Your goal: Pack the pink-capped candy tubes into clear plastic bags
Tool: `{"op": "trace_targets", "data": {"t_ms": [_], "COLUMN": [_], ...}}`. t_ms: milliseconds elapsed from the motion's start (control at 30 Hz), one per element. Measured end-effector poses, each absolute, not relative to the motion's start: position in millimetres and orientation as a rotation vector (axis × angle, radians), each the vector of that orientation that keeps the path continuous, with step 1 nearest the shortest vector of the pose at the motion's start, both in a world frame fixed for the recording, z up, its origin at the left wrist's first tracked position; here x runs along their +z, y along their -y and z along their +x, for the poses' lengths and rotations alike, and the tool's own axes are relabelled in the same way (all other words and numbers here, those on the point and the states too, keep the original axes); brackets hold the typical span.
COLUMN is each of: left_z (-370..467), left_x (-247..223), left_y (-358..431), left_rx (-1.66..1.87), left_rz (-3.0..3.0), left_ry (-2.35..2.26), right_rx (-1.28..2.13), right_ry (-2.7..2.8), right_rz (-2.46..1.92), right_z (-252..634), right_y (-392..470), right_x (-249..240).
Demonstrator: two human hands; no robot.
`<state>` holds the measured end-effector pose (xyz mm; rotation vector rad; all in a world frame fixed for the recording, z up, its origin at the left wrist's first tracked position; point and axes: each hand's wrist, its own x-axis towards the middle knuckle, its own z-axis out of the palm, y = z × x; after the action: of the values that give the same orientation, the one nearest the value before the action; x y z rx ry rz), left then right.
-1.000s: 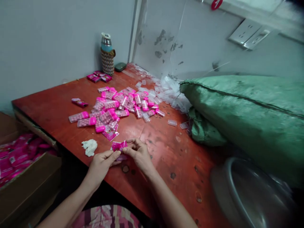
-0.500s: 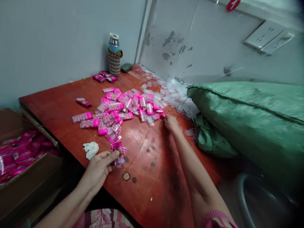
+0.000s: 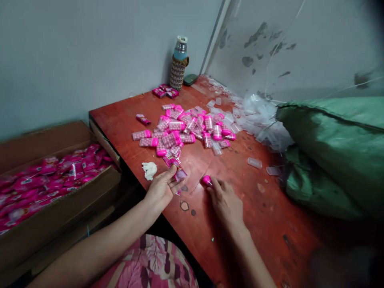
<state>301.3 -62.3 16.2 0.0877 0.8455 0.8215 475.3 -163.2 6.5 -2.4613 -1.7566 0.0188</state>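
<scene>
Left hand (image 3: 162, 186): thumb and fingers pinch 1 pink printed wrapper (image 3: 180, 174) above the red table (image 3: 255, 244). Right hand (image 3: 226, 202): fingers grip 1 pink-capped tube (image 3: 207, 180), cap exposed, body mostly hidden; apart from wrapper. Pile of filled tubes (image 3: 171, 139) lies beyond both hands. Crumpled white tissue (image 3: 149, 171) near left hand.

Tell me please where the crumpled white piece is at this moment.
In the head view, the crumpled white piece lies left of centre on the red table, near its edge, just left of the left hand.
</scene>
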Motion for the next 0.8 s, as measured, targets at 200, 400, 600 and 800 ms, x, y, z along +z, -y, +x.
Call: {"op": "trace_targets", "data": {"t_ms": [200,400,600,800], "left_z": [300.7,305.7,309.8,308.8], "left_x": [16.7,20.1,21.0,22.8], "left_y": [67.4,75.2,80.6,84.0], "left_rx": [0.831,0.876,0.86,0.809], "left_rz": [0.047,-0.007,0.004,0.134], "left_ry": [-0.855,-0.818,-0.734,-0.738], "right_rx": [0.378,1.016,1.002,1.01], "right_ry": [1.49,0.791,0.665,0.628], "right_rz": [-2.201,-1.615,-1.472,-1.484], "right_z": [456.9,404.4,368.9,363.9], "right_y": [174.6,177.9,167.1,162.3], "right_x": [-1.2,12.3,16.4,11.8]}}
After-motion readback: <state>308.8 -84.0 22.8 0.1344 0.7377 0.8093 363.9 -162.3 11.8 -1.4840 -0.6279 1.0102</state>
